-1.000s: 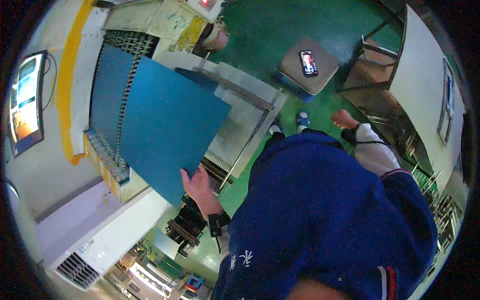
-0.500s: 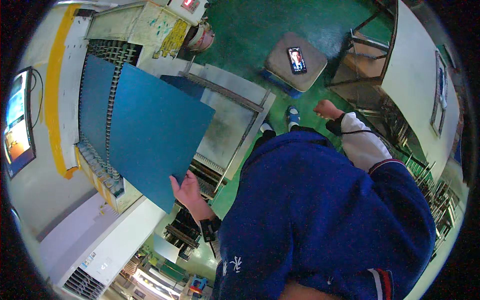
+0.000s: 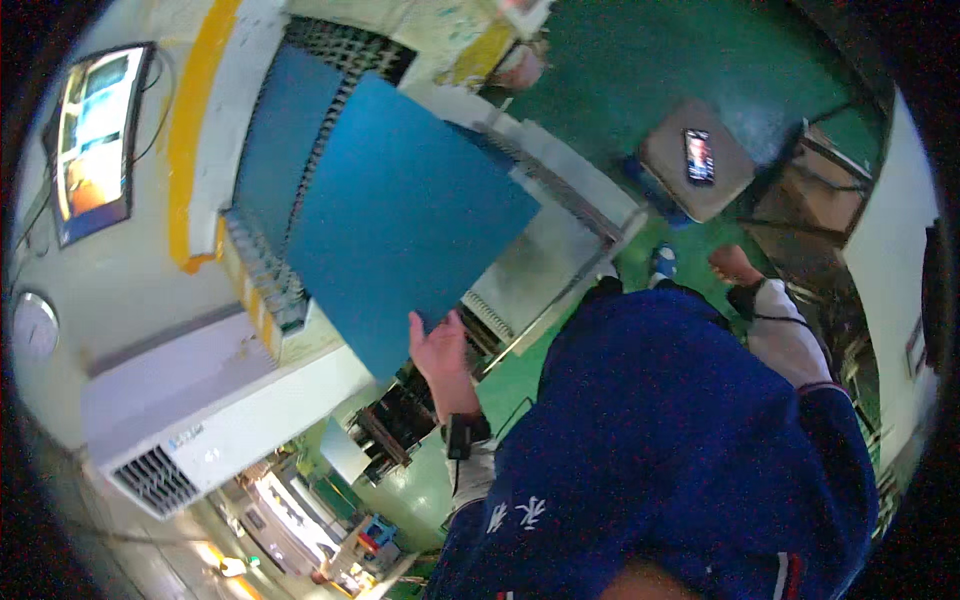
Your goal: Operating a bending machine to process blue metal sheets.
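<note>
A large blue sheet (image 3: 410, 210), flat and rectangular, lies slantwise with its far part over the rows of small rollers (image 3: 322, 150) of a machine. My left hand (image 3: 440, 350) is at its near edge, thumb on the upper face and fingers at or below the rim, partly hidden. A second blue sheet (image 3: 285, 140) rests on the rollers to the left. My right hand (image 3: 735, 265) hangs away from the sheets on the right, fingers curled in, with nothing visible in it.
A padded stool (image 3: 690, 165) with a lit phone (image 3: 699, 157) on it stands ahead right. A metal-topped table (image 3: 550, 250) adjoins the machine. On the left are a wall screen (image 3: 98, 140), a round clock (image 3: 37, 325) and a white cabinet with a vent (image 3: 230, 410). Shelving (image 3: 815, 190) stands right.
My view has turned left, so the scene sits further right and the clock has come into sight. My left hand stays at the sheet's edge; my right hand still hangs closed.
</note>
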Demonstrator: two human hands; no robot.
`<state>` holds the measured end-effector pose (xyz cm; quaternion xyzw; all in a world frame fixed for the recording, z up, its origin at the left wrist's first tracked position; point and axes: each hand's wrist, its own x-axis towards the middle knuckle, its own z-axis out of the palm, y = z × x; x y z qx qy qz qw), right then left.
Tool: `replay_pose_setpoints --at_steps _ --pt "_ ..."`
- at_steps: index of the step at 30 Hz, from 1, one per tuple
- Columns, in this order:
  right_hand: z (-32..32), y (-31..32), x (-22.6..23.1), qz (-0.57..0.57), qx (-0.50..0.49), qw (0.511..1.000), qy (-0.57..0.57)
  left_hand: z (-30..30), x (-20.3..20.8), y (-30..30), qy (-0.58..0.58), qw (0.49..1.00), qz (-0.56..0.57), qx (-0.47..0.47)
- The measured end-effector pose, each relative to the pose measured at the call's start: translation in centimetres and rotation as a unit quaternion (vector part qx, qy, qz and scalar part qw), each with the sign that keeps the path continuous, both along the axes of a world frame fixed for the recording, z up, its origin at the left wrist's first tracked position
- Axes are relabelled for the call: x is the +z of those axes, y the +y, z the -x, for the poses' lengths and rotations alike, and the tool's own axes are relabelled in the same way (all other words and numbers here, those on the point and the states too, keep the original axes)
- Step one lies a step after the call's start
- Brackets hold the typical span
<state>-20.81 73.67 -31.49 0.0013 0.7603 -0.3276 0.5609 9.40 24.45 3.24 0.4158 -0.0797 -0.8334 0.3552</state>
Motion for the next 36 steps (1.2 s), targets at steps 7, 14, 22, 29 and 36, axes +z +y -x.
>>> replay_pose_setpoints --at_steps 7,14,22,29,36 --pt "1.2 1.2 -3.9 0.073 -0.225 0.925 -0.296 -0.3 -1.3 -1.1 0.020 0.998 0.043 0.037" --pt "-0.2 -2.0 3.3 0.006 -0.139 0.988 -0.066 -0.2 -1.6 -2.2 0.026 0.999 0.042 0.013" --pt "-1.7 -1.0 0.6 0.007 -0.189 0.978 -0.087 1.1 -0.8 -2.8 0.014 0.999 0.048 0.014" --pt "-1.8 -2.2 4.5 0.014 -0.152 0.987 -0.056 0.6 -1.5 -4.1 0.029 0.998 0.045 0.009" --pt "-2.4 -2.5 3.8 0.028 -0.178 0.981 -0.077 0.7 -1.7 -5.2 0.025 0.999 0.041 0.016"
